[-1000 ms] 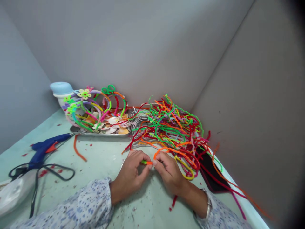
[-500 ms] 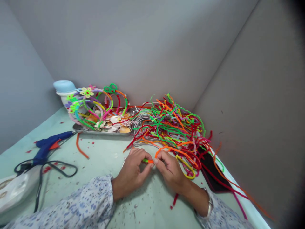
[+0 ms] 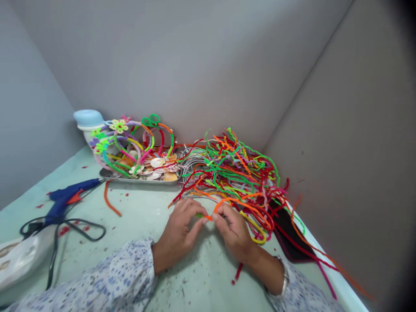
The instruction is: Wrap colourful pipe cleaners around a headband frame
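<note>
Several wrapped hoops (image 3: 130,143) sit finished, yet left hand (image 3: 182,229) and right hand (image 3: 234,230) merely pinch one orange pipe cleaner (image 3: 234,201), a big loose pile (image 3: 237,171) unused.

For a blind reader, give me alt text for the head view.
The left hand and right hand pinch an orange-and-green pipe cleaner over a pale green table. Behind lies a tangled pile of colourful pipe cleaners; a tray of hoops and a blue glue gun sit to the left.
</note>
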Demonstrator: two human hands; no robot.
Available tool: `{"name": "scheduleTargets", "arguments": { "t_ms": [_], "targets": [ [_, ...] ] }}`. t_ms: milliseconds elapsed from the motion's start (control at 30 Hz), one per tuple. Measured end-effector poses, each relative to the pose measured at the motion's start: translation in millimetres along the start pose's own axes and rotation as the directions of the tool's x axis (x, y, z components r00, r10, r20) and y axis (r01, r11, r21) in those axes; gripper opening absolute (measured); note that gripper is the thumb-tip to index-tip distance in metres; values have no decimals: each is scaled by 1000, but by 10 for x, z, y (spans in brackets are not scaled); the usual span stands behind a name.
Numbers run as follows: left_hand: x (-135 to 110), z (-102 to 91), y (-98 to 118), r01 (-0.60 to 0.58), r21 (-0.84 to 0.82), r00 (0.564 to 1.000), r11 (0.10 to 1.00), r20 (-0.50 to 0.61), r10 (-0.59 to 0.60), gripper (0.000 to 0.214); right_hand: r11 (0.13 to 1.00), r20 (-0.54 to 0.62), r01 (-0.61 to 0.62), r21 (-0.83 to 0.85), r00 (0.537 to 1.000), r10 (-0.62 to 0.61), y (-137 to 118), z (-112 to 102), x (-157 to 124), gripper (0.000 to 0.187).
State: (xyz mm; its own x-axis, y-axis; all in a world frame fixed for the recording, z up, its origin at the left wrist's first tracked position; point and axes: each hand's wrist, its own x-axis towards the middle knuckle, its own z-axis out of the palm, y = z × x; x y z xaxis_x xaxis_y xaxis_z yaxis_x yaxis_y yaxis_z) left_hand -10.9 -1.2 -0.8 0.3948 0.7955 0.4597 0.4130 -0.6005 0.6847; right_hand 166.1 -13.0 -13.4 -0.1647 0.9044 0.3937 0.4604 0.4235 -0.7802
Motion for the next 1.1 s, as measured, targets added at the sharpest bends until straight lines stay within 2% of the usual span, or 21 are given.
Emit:
{"name": "scheduleTargets", "arguments": {
  "t_ms": [267,467,833,1100],
  "targets": [
    [3,1,-25,17,-9,1000,1000,21,-17,9,999,42,-29,21,999,28,21,-4,16,23],
    [1,1,-24,30,-13,999,999,16,-30,9,999,54,7,51,998,-10,11,-27,13,18],
    [-4,5,-38,50,-20,998,999,38,-49,11,998,61,57,-32,997,-55,12,-25,28,18],
    [-9,9,-42,53,-29,998,998,37,-52,9,999,52,50,-13,997,-49,16,-12,28,16]
  ]
}}
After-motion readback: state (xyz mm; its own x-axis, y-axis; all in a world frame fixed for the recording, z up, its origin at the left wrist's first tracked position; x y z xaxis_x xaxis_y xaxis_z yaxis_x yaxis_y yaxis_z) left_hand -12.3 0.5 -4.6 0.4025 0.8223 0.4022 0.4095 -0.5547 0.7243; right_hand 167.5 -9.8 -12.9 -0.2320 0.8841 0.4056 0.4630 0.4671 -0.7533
